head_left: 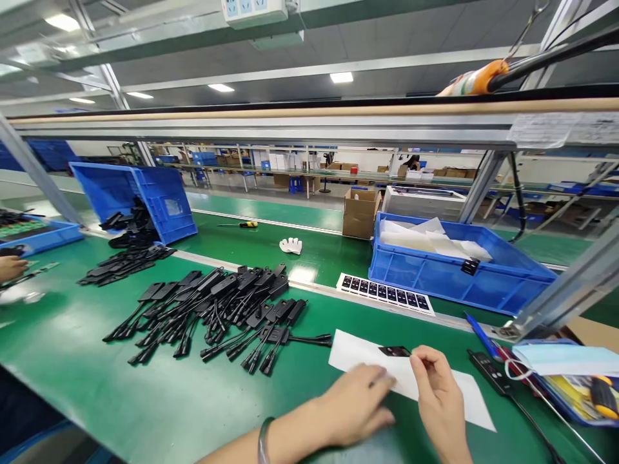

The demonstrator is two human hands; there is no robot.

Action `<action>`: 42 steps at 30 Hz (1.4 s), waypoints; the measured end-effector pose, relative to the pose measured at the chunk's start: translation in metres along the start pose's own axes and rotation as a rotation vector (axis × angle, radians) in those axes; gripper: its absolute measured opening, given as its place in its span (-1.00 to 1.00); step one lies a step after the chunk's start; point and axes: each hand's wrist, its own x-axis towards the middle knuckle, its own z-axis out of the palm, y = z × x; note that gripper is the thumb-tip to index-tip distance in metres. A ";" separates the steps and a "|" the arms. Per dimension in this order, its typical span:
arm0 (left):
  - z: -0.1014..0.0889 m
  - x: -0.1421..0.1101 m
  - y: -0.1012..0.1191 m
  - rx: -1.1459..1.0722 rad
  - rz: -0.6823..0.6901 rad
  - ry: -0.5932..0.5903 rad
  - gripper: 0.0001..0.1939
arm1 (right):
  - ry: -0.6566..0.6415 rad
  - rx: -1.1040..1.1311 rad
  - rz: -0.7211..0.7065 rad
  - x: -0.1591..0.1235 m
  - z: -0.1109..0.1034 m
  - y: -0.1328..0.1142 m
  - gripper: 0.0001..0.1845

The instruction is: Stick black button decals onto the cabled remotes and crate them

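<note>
Bare forearms reach over the near edge of a green counter (97,380), a bracelet (264,438) on the left wrist. The left hand (353,403), its fingers loosely spread and blurred, hovers over or brushes a white sheet (476,399); contact cannot be confirmed. The right hand (438,399) appears to pinch the corner of a dark label (394,351) between thumb and index finger, over the sheet's far edge. An uneven pull could crease the label or fold any sticky back onto itself. The sheet, lightly held if at all, could slide, and the left hand, so close, could knock the label askew. Print on the label is unreadable, and the right palm covers part of the sheet.

Toward the counter's near right corner, which is out of frame, a black controller (491,374) lies just beside the sheet, where a shift could catch it. A face mask (570,359) partly hides the items beneath. At mid-counter, one lead from the heaped black cabled units (213,296) nearly meets the sheet's corner; a tug could drag it over, and overlapping leads defy counting.

A co-worker's hand (12,267) is cut off at left. Along the far edge, a strip of labels (384,293) lies before a blue bin (449,283), where a stray dark piece (469,266) on the rim could drop. Farther back, a person (412,162) is barely discernible.
</note>
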 end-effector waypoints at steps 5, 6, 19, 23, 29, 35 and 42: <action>-0.050 -0.001 -0.065 0.344 -0.638 0.171 -0.60 | 0.000 0.016 0.081 -0.001 -0.001 -0.001 -0.73; -0.057 -0.005 -0.077 0.379 -0.696 0.182 -0.64 | -0.006 0.022 0.072 -0.001 0.000 -0.002 -0.74; -0.045 -0.005 -0.047 -0.954 -0.684 0.123 -0.53 | -0.021 0.218 0.102 -0.006 0.008 -0.014 -0.76; -0.022 -0.004 -0.019 -1.803 -0.805 0.110 -0.48 | -0.028 0.263 0.137 -0.007 0.006 -0.014 -0.72; 0.002 -0.007 0.006 -1.841 -0.736 0.101 -0.58 | -0.118 0.228 0.217 -0.007 0.003 -0.012 -0.70; 0.003 -0.011 0.014 -1.782 -0.574 0.026 -0.48 | -0.179 0.207 0.281 -0.007 0.006 -0.008 -0.66; 0.003 -0.013 0.016 -1.812 -0.548 -0.039 -0.48 | -0.227 0.190 0.285 -0.011 0.008 -0.004 -0.67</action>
